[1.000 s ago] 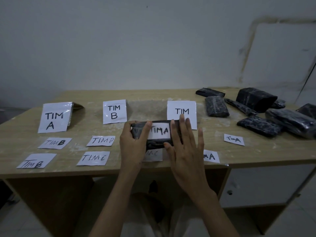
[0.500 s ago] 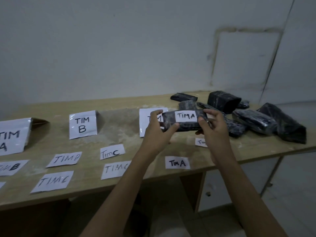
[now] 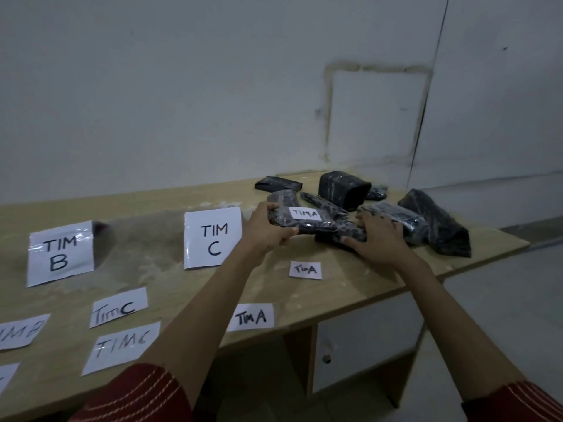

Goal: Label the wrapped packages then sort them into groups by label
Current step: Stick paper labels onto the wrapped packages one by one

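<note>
Gripping the labelled package [image 3: 310, 227] by its 9 o'clock end, the left hand [image 3: 268, 229] has its thumb on top and its fingers curled underneath. I read "TIM A" on the white label [image 3: 304, 213] stuck to the package's upper face. The package sits at the 9 o'clock edge of the heap of black-wrapped packages [image 3: 344, 190], which occupies the 2 o'clock corner of the desk [image 3: 365, 284]. I cannot tell whether the package rests on the one below it or is held clear.

The right hand [image 3: 377, 237] lies over the heap at 3 o'clock of the labelled package, fingers spread across the wrapping and thumb against a lower package. I cannot tell whether it grips anything.

The standing sign "TIM C" [image 3: 213, 239] is at 9 o'clock of the left hand. The sign "TIM B" [image 3: 59, 252] stands further out toward 9 o'clock. Loose slips lie flat on the desk:
- One "TIM A" slip [image 3: 305, 270] at 6 o'clock of the held package.
- A second "TIM A" slip [image 3: 254, 317] near the front edge.
- Two "TIM C" slips [image 3: 118, 307] [image 3: 122, 347] at 7 o'clock of the "TIM C" sign.

Both forearms are bare, ending in red sleeves [image 3: 137, 391].
</note>
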